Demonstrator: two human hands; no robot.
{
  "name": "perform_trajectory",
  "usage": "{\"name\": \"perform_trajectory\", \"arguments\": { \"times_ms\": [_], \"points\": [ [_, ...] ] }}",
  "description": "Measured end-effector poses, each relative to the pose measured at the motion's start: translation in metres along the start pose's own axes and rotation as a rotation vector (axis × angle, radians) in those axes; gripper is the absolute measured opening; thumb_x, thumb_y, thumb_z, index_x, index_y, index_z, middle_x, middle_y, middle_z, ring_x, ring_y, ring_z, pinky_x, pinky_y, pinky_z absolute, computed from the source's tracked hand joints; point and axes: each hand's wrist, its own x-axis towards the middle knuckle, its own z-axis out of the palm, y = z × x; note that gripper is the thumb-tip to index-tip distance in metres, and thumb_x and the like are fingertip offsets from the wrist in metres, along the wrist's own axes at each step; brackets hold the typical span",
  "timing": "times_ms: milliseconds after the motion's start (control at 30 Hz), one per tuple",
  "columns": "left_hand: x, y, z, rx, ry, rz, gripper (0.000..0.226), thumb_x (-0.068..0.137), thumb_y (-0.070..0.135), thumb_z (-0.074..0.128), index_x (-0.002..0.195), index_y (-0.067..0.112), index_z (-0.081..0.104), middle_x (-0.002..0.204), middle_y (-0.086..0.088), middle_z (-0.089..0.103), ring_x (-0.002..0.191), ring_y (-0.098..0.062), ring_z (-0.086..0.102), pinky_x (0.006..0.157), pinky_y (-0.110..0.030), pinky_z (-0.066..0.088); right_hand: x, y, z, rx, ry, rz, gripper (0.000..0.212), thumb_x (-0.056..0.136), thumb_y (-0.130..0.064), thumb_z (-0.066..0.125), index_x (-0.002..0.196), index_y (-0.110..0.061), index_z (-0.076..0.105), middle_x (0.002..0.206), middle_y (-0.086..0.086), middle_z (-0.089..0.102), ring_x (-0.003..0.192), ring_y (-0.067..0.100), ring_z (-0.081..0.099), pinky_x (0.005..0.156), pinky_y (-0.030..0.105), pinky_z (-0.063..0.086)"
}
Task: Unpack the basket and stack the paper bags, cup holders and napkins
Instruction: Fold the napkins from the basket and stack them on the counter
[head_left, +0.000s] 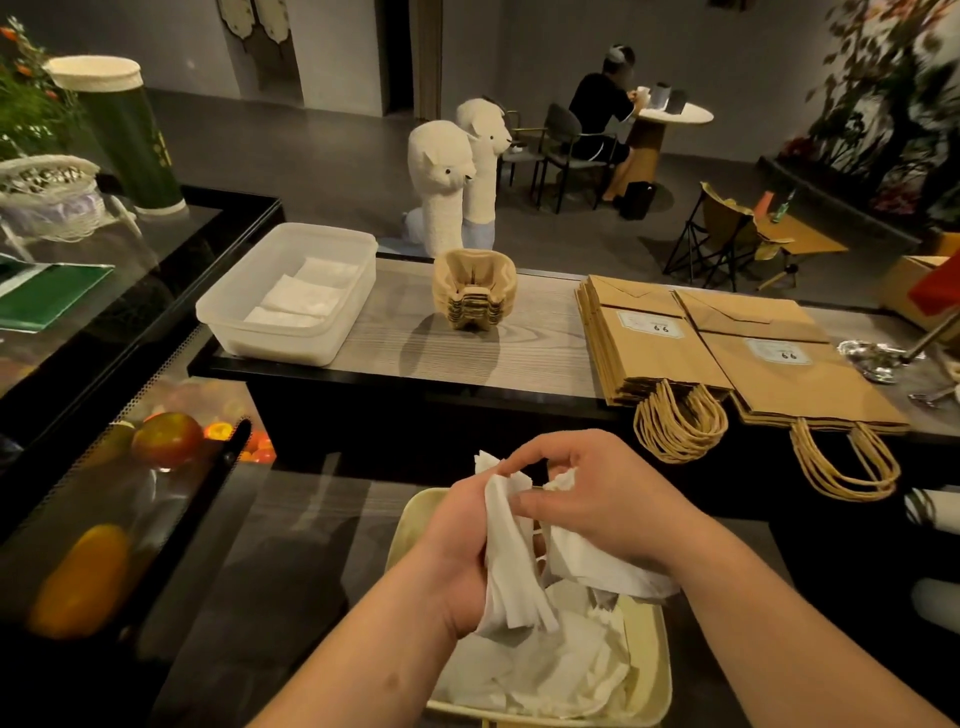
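Ahead, a long grey wood-grain counter (415, 338) carries most of the things. Two flat stacks of brown paper bags with twisted cord handles (660, 358) lie side by side toward its right end, touching, their handles hanging over the near edge. A cream-coloured rectangular basket (657, 675) sits on a lower dark surface nearest the person, below the counter's near edge, with loose crumpled white paper napkins (545, 670) piled inside. A translucent white plastic tub (270, 345) stands at the counter's left end, holding three folded white napkins (301, 299) in a row. A nested stack of tan moulded-pulp cup holders (474, 296) stands at the middle of the counter near its far edge, well apart from tub and bags. Above the basket, the left hand (457, 551) grips a bunch of folded white napkins (511, 566), fingers curled round it. The right hand (602, 499) is just beside it, pinching the top of that bunch, another white napkin (597, 571) hanging beneath its palm.
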Motion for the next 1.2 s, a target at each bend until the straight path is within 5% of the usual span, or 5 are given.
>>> {"name": "perform_trajectory", "arguments": {
  "times_ms": [467, 667, 833, 1000, 1200],
  "points": [
    [-0.008, 0.017, 0.008, -0.169, 0.128, 0.009, 0.043, 0.097, 0.042, 0.054, 0.074, 0.006, 0.061, 0.068, -0.010, 0.058, 0.059, -0.024, 0.058, 0.061, -0.033, 0.050, -0.020, -0.003, -0.018, -0.033, 0.148, -0.099, 0.021, 0.082, -0.043, 0.078, 0.100, -0.050, 0.070, 0.092, -0.022, 0.068, 0.094, -0.010, 0.056, 0.076, 0.014, 0.044],
    [-0.011, 0.027, 0.015, -0.212, 0.350, 0.072, 0.036, 0.097, 0.024, 0.044, 0.065, 0.021, 0.030, 0.061, 0.002, 0.028, 0.052, -0.012, 0.027, 0.069, -0.025, 0.022, -0.039, 0.009, 0.014, -0.041, 0.019, -0.203, 0.066, 0.063, -0.061, 0.086, 0.124, -0.045, 0.068, 0.110, -0.031, 0.070, 0.103, -0.004, 0.065, 0.089, 0.023, 0.054],
    [-0.016, 0.020, 0.021, -0.070, 0.292, 0.140, 0.043, 0.105, 0.039, 0.047, 0.077, 0.007, 0.050, 0.049, -0.012, 0.057, 0.037, -0.025, 0.058, 0.056, -0.037, 0.049, -0.029, 0.023, 0.033, 0.149, 0.164, -0.151, 0.031, 0.078, -0.036, 0.084, 0.109, -0.035, 0.079, 0.104, -0.023, 0.075, 0.103, -0.004, 0.068, 0.090, 0.023, 0.056],
    [-0.015, 0.017, 0.009, -0.125, 0.147, 0.121, 0.068, 0.096, 0.056, 0.054, 0.125, -0.004, 0.068, 0.118, -0.031, 0.070, 0.107, -0.046, 0.070, 0.103, -0.055, 0.049, -0.026, 0.020, 0.018, 0.749, 0.164, 0.127, 0.009, 0.089, -0.023, 0.075, 0.083, -0.019, 0.080, 0.088, 0.008, 0.077, 0.079, 0.024, 0.074, 0.067, 0.032, 0.059],
    [-0.016, 0.013, 0.005, -0.091, 0.134, 0.147, 0.055, 0.085, 0.039, 0.067, 0.120, -0.003, 0.072, 0.119, -0.027, 0.071, 0.107, -0.043, 0.068, 0.095, -0.052, 0.052, -0.024, 0.031, 0.015, 0.963, 0.007, 0.227, 0.029, 0.078, -0.033, 0.072, 0.095, -0.011, 0.079, 0.099, 0.018, 0.076, 0.085, 0.032, 0.074, 0.073, 0.038, 0.061]
  ]
}}
